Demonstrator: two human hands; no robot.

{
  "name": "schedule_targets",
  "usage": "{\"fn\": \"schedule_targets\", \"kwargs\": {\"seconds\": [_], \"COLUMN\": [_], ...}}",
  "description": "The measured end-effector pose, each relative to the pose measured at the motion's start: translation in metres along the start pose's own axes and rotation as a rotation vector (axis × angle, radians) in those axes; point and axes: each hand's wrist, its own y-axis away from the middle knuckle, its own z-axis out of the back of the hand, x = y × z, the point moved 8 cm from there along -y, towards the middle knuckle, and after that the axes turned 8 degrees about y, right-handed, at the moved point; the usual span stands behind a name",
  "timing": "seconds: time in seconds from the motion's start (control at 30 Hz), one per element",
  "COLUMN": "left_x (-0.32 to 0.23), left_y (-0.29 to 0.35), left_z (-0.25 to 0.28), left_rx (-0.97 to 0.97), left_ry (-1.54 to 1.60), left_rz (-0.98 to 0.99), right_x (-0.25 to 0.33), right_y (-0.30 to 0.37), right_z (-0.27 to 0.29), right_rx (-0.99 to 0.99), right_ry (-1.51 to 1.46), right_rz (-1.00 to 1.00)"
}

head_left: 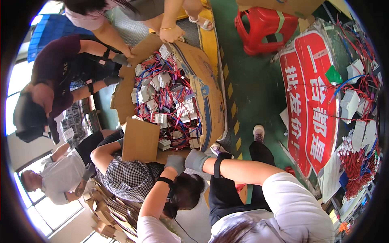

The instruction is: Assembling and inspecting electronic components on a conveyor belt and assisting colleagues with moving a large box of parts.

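A: Fingers first?
B: Left hand (176,163) and right hand (196,160), both grey-gloved, side by side at the near rim of the big open carton (213,107). Fingers look curled; can't tell if they're gripping it.
A: Surface, room?
B: Green floor (255,93), yellow-and-black stripe (234,108) beside the carton. Red stool (265,30) up top, red sign (310,101) with white lettering to the right. Co-workers (60,60) at the carton's left and far sides; cardboard pile (121,210) lower left.
A: Containers?
B: Carton's packed with white modules (185,109) tangled in red and blue wires. Second heap (353,172) of similar stuff, far right.
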Motion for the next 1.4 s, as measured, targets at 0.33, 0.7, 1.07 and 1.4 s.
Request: {"fn": "schedule_targets", "kwargs": {"seconds": [0.33, 0.7, 1.07, 1.4], "left_x": [-0.071, -0.228, -0.275, -0.313], "left_y": [-0.004, -0.043, -0.066, -0.062], "left_z": [0.015, 0.083, 0.209, 0.15], "left_rx": [-0.009, -0.021, -0.15, -0.111], "left_ry": [0.014, 0.017, 0.221, 0.246], "left_rz": [-0.129, -0.242, -0.165, -0.153], "right_x": [-0.035, -0.139, -0.236, -0.251], "right_y": [0.07, 0.216, 0.266, 0.316], "right_z": [-0.002, 0.006, 0.107, 0.095], "right_rx": [0.029, 0.159, 0.028, -0.364], "right_ry": [-0.005, 0.112, 0.247, 0.626], "right_rz": [-0.103, -0.396, -0.432, -0.504]}}
